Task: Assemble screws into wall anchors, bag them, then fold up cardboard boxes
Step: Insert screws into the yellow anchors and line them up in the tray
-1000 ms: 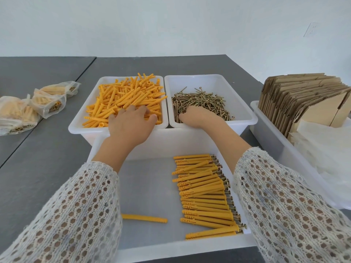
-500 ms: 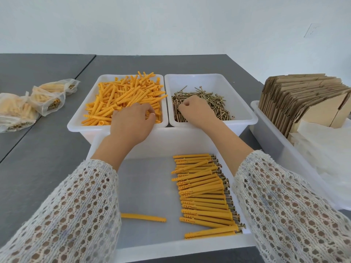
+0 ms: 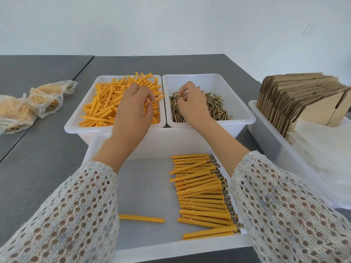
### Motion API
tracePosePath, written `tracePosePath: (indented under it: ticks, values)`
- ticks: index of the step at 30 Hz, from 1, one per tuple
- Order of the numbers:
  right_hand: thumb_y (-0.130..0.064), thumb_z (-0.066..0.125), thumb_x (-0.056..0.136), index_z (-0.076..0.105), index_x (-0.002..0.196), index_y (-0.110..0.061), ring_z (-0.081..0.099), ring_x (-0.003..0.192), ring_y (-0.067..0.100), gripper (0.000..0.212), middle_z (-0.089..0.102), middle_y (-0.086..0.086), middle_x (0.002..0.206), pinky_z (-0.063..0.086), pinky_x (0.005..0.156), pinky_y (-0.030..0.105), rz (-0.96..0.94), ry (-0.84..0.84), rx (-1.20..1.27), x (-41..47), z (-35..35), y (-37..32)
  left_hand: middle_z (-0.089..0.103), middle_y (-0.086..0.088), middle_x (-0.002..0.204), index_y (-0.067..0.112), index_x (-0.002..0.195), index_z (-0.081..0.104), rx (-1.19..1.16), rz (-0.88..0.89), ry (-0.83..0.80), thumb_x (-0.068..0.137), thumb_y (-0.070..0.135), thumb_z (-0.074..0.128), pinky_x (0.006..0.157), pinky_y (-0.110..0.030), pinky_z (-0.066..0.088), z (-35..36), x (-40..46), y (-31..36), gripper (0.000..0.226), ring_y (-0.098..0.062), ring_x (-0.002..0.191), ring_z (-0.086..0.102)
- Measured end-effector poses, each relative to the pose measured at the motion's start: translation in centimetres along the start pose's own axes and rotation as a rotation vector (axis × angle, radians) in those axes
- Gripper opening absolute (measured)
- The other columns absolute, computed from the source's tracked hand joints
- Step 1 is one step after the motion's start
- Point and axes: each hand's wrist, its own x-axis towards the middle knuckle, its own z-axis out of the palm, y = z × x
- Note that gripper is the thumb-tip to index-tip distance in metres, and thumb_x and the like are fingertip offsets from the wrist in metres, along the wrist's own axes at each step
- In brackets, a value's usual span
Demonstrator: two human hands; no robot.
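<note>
grey table (image 3: 47, 168), right hand (image 3: 191, 105) pinching screws (image 3: 214, 109)

I find no lettering, label, brand or number that I can read anywhere before me. The flat cardboard boxes (image 3: 300, 99) standing in the bin at the table's right edge show plain brown faces, and the filled bags (image 3: 45, 100) near the left edge are too blurred to tell any print.

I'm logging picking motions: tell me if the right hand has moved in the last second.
Yes. The right hand has lifted off the near rim of the screw bin and gone further in over the screws, fingers now pinching one.
</note>
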Motion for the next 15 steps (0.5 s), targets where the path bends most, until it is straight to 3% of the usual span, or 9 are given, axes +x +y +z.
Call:
tracePosePath:
  ticks: [5,7,10,12,15]
  values:
    - [0.002,0.047,0.090,0.040,0.115,-0.013,0.046,0.060,0.012,0.030,0.050,0.002,0.067,0.043,0.058,0.031,0.031,-0.048,0.070,-0.2,0.0,-0.4,0.046,0.000,0.090,0.009,0.097,0.058,-0.090,0.035,0.087,0.084,-0.011,0.049,0.067,-0.020,0.036,-0.2,0.3,0.0,0.026,-0.012,0.078,0.043]
    - [0.003,0.047,0.090,0.036,0.116,-0.014,0.048,0.062,0.013,0.033,0.051,0.004,0.068,0.044,0.059,0.030,0.037,-0.061,0.099,-0.3,0.0,-0.6,0.046,-0.004,0.092,0.006,0.101,0.056,-0.102,0.047,0.054,0.083,-0.015,0.046,0.068,-0.024,0.038,-0.1,0.2,0.0,0.029,-0.016,0.079,0.044]
    - [0.004,0.046,0.090,0.034,0.118,-0.013,0.053,0.065,0.019,0.035,0.060,0.018,0.075,0.052,0.067,0.041,0.053,-0.071,0.124,-0.4,0.0,-0.9,0.047,-0.009,0.102,0.005,0.107,0.050,-0.125,0.005,-0.087,0.080,-0.021,0.039,0.068,-0.031,0.043,0.4,-0.2,0.3,0.039,-0.023,0.082,0.052]
    - [0.005,0.046,0.089,0.034,0.118,-0.013,0.053,0.064,0.021,0.036,0.064,0.025,0.081,0.053,0.069,0.044,0.069,-0.072,0.126,-0.4,0.1,-1.0,0.046,-0.007,0.109,0.008,0.109,0.047,-0.135,-0.003,-0.170,0.077,-0.022,0.036,0.064,-0.024,0.042,0.9,-0.5,0.5,0.045,-0.023,0.078,0.057]
    - [0.005,0.045,0.088,0.034,0.116,-0.013,0.053,0.062,0.023,0.036,0.062,0.022,0.077,0.053,0.070,0.045,0.084,-0.075,0.133,-0.5,0.1,-1.1,0.044,-0.007,0.114,0.006,0.112,0.046,-0.194,0.021,-0.179,0.079,-0.021,0.036,0.066,-0.012,0.042,1.4,-0.6,0.7,0.044,-0.023,0.080,0.059]
